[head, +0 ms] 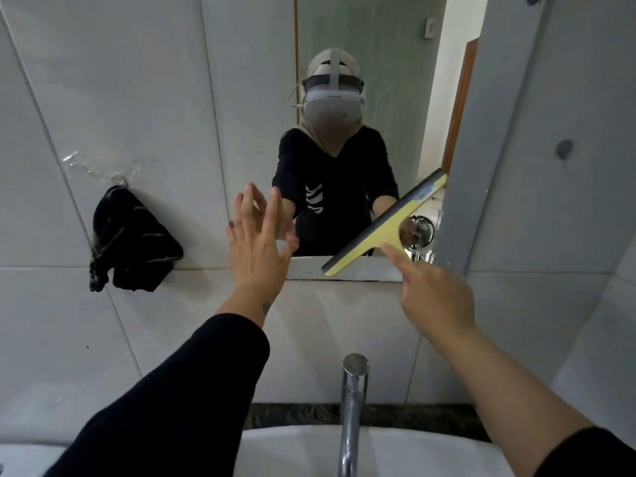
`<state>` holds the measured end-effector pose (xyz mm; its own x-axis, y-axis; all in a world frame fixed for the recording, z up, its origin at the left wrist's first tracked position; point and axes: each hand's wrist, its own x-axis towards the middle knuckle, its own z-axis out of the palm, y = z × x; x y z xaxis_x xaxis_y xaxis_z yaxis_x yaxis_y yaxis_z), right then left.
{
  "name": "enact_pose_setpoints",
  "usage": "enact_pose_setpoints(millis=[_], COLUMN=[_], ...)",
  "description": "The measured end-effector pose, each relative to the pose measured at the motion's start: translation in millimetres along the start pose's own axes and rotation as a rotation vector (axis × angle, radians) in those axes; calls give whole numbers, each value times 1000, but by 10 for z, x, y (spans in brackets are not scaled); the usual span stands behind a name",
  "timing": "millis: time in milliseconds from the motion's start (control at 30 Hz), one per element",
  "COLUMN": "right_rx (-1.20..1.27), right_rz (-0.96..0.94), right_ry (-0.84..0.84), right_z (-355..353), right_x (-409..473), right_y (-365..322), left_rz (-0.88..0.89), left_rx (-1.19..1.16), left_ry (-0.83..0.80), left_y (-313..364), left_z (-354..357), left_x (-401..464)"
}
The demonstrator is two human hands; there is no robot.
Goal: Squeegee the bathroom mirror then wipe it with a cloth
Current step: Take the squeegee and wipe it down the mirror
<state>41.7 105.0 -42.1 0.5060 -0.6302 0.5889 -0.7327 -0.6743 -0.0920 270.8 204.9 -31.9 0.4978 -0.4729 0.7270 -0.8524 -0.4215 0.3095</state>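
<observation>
Squeegee (pixel 383 224), one, pressing tilted against mirror (pixel 364 63), gripped by right hand (pixel 437 290); left hand (pixel 256 242) spreading fingers, empty; one cloth (pixel 132 241) hanging on wall.

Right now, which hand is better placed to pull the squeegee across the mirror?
Right hand: it already grips the yellow squeegee against the mirror. The left hand is open, empty, by the mirror's left edge.
</observation>
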Motion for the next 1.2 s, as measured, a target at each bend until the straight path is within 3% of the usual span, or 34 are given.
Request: enact_pose_setpoints(millis=[400,800,1100,1200], right_rx=[347,418,392,377], right_rz=[178,216,277,351], right_ry=[23,56,-34,-175], right_z=[300,495,636,621], right_x=[-295,-397,-620,-731], right_y=[164,150,173,181], left_rz=[-84,-104,-102,-109], left_rx=[-81,-52,-70,-47], left_ry=[-12,-34,-41,-61], left_y=[38,99,103,121], left_z=[33,-26,-24,-42], left_x=[-25,-38,-51,-38])
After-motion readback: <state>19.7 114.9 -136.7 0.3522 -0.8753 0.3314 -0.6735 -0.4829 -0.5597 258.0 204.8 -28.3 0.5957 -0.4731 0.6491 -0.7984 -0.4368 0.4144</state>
